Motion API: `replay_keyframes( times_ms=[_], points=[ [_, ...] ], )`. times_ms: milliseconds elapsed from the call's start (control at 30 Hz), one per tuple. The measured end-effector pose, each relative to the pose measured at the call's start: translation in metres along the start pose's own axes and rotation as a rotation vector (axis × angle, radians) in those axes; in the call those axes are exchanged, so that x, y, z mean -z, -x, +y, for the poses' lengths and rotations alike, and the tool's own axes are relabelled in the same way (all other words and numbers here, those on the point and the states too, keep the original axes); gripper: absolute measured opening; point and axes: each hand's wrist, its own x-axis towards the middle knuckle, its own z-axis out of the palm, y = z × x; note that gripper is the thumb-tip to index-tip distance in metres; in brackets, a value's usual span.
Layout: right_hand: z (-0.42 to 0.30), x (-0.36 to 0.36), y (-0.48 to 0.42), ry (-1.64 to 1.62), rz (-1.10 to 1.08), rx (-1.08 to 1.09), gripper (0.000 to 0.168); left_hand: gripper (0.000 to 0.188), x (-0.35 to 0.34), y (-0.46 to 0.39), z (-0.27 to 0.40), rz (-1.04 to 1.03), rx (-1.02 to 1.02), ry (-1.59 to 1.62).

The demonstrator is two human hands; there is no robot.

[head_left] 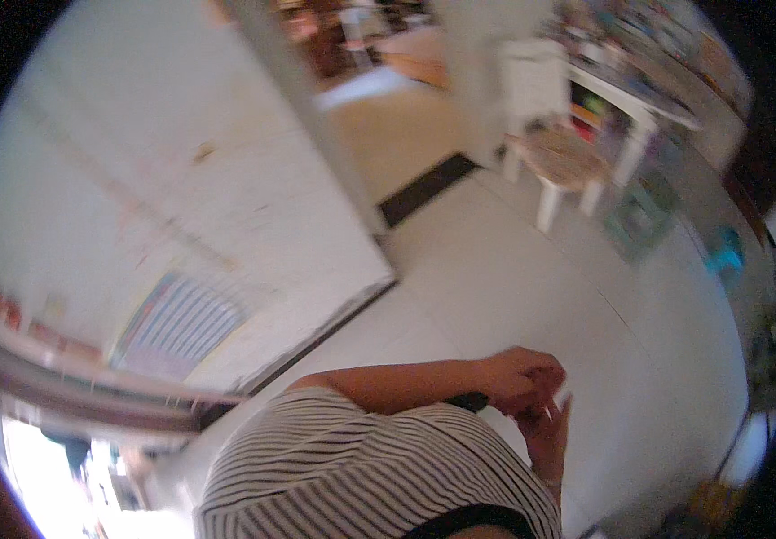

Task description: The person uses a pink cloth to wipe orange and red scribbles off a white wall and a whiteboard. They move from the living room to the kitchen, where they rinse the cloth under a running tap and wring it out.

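Note:
In front of my striped shirt (pixel 361 465), my two hands meet above the tiled floor. My left hand (pixel 523 381) reaches across from the left with its fingers curled against the other hand. Below it, my right hand (pixel 546 438) points upward, and one digit stands apart from the rest. Motion blur and the overlap of the fingers hide whether anything small lies between them. A dark patch (pixel 469 402), too blurred to name, shows beside my left wrist.
A marked white wall (pixel 260 202) with a striped chart (pixel 179 330) stands at left. A dark threshold strip (pixel 428 188) crosses a doorway ahead. To the right are a white chair (pixel 563 158), a cluttered table (pixel 630 101), a pale green stool (pixel 640 215) and a turquoise object (pixel 725 252).

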Motion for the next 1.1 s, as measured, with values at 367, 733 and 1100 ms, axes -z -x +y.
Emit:
replay_keyframes(
  times_ms=[367,733,1100],
  points=[
    [-0.224,0.13,0.007,0.085,0.741,0.427,0.025,0.038,-0.003,-0.295,0.024,-0.274,0.213,0.277],
    [-0.275,0.225,0.04,-0.372,0.579,0.522,0.059,0.049,-0.224,-0.493,0.08,-0.798,0.22,0.331],
    [-0.492,0.439,0.058,-0.448,0.514,0.97,0.022,0.045,-0.31,-0.66,0.138,-0.512,0.073,0.374]
  ],
)
